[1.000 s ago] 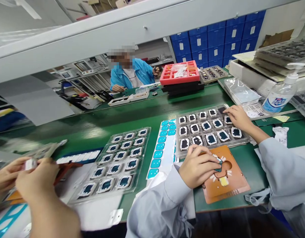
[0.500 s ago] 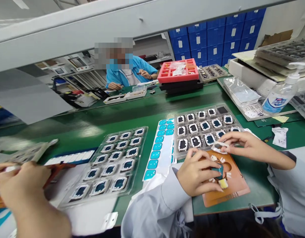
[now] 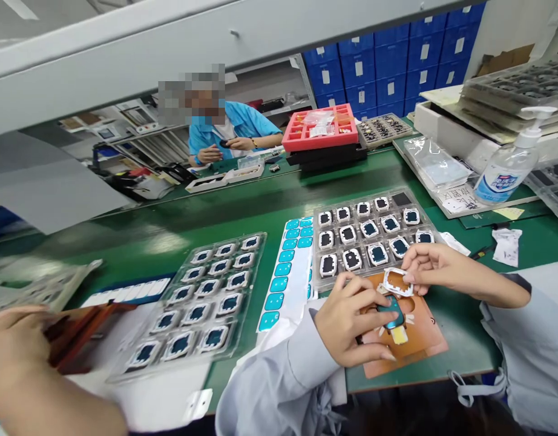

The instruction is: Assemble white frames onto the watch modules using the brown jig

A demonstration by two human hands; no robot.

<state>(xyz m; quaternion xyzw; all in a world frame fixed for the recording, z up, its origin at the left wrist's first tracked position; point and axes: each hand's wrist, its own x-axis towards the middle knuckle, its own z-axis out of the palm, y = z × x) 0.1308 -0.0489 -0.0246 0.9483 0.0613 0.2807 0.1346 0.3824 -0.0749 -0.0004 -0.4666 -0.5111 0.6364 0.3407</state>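
Note:
My right hand (image 3: pixel 428 264) pinches the edge of a white rounded-square plastic frame (image 3: pixel 394 284), held tilted above an orange board (image 3: pixel 424 333). My left hand (image 3: pixel 358 321) has its fingers closed on a teal rounded cover (image 3: pixel 394 313) resting on that board. Sticking out from the cover's lower side is a yellow-and-white tab (image 3: pixel 399 334). The frame and cover look close together, but apart. Behind my hands lies a clear tray (image 3: pixel 361 206) of white frames with dark inserts. A sheet of teal stickers (image 3: pixel 283 266) is left of that tray.
A co-worker's blurred bare arm (image 3: pixel 29 369) reaches in at left, near a brown holder (image 3: pixel 88 330) and another clear tray (image 3: pixel 204 297). Across the green bench sits a co-worker in blue (image 3: pixel 252 121). A red tray (image 3: pixel 322 127) and a sanitizer bottle (image 3: pixel 508 163) stand farther back.
My right hand has turned the white frame so its opening faces me. My left hand stays on the teal cover. The left co-worker's hand has moved, and the view has shifted slightly.

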